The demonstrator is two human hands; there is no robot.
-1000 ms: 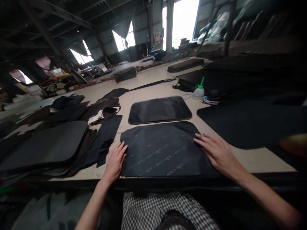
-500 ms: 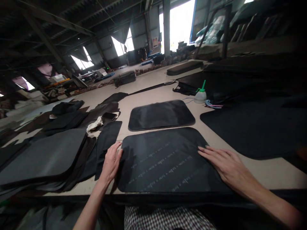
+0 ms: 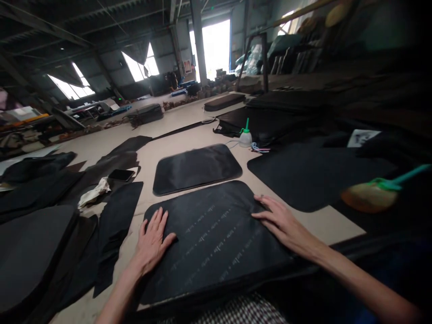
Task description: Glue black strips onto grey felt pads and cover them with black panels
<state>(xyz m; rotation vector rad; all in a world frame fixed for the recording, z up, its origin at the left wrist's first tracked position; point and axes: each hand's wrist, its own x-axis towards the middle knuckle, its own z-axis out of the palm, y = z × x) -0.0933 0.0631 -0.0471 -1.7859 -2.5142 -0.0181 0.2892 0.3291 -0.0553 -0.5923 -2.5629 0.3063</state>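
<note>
Black material with pale diagonal lettering, a lettered panel (image 3: pixel 205 238), lies beneath the fingers of both hands at the tabletop's near edge. The left hand (image 3: pixel 151 240) rests palm down on the panel's left side, four fingers pointing toward the far edge, thumb spread wide to the right; it grips nothing. Its forearm slants back to the lower left. The right hand (image 3: pixel 283 222) lies over the panel's right side, fingers extended and slightly parted, tips pointing left and away, likewise gripping nothing; its forearm runs to the lower right. Just beyond, farther from the near edge of the tabletop (image 3: pixel 337 222), is a plain black panel (image 3: pixel 197 170) with rounded corners. To its left are a dark phone (image 3: pixel 120 175) and a crumpled white cloth (image 3: pixel 94 192); nearer, a stack of dark panels (image 3: pixel 30 247). Rightward spreads a wide black sheet (image 3: pixel 310 175), a green-tipped bottle (image 3: pixel 245 138) beyond its far left corner.
</note>
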